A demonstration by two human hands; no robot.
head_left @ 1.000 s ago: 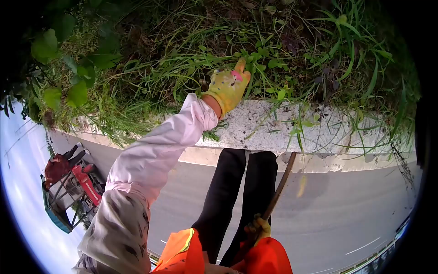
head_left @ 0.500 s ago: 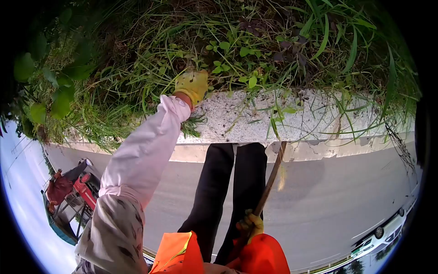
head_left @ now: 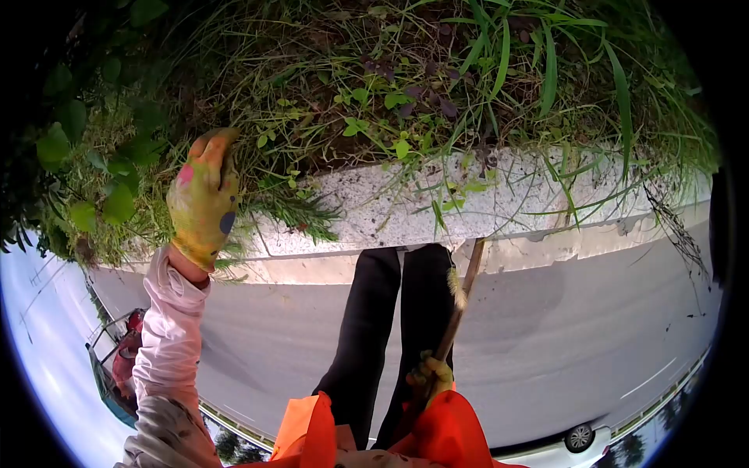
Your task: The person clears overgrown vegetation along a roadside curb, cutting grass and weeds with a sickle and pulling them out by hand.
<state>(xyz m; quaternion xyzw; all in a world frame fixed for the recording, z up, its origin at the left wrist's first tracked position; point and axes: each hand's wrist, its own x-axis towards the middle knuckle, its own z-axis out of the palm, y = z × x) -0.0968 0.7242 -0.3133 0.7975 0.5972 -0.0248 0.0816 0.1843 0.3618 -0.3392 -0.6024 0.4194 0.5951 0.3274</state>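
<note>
My left hand [head_left: 204, 199], in a yellow glove with pink and dark spots and orange fingertips, is raised over the left end of the grassy verge [head_left: 312, 93]. Its fingers are pressed together and curled; what they hold, if anything, is hidden. A tuft of grass [head_left: 300, 212] lies on the kerb to the right of this hand. Low by my orange vest, my gloved right hand [head_left: 431, 373] is wrapped round a wooden stick [head_left: 462, 300]. The stick slants up to the kerb edge, where its far end cannot be made out.
A pale stone kerb [head_left: 390, 204] runs across between the verge and the grey road [head_left: 546, 335]. My legs [head_left: 367, 327] in black trousers stand below it. A red vehicle with a person [head_left: 125, 363] is at left, a white car [head_left: 573, 448] at lower right. Leafy branches [head_left: 86, 164] hang at left.
My left hand has come out of the grass and moved left, looking larger. My right hand keeps the stick. The white car and the red vehicle have shifted in view.
</note>
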